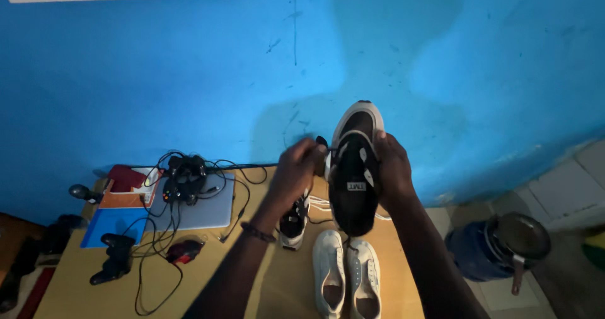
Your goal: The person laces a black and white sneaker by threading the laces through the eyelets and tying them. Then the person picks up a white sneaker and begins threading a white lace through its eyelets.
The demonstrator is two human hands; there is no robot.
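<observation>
Head view shows the black-and-white sneaker (355, 168) lifted above the white shoes (346, 275) on the worktop (82, 275). Right hand (394, 174) clasps its side; left hand (299, 168) pinches its lace. Better keep the shoe steady and pull the lace evenly.

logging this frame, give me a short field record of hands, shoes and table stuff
setting: wooden table against a blue wall
left hand: pinching the side of the raised shoe
right hand: gripping the raised shoe
raised shoe: black and white, held above the table, opening toward the camera
second shoe: black and white, on the table under the left hand
white shoes: pair, side by side near the table's front
left side: laptop, game controllers, tangled cables
floor right: dark blue pot
</observation>
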